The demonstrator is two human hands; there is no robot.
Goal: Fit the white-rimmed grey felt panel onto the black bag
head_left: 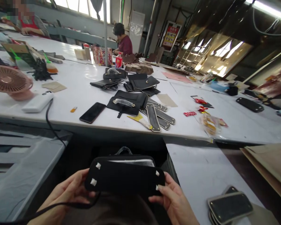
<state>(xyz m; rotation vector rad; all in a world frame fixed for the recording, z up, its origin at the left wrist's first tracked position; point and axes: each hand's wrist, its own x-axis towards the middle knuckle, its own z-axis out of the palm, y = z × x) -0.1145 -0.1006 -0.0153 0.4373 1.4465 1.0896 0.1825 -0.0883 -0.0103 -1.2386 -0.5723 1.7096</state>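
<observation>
Close in front of me I hold a black panel [126,176] with rounded corners, level across both hands. Small white tabs show at its two ends, and a pale strip shows along the upper edge. My left hand [70,190] grips the left end, fingers curled behind it. At the other end, my right hand [173,195] pinches the lower corner beside a white tab. A dark cord passes in front of my left wrist. Whatever lies behind the panel is mostly hidden.
On the white table lie a phone [93,112], a black bag piece with a wrapped handle [124,102], and pale-edged strips [153,117]. A pink fan [10,81] stands left. More pale-edged pieces [229,206] are stacked lower right. Two people sit farther back.
</observation>
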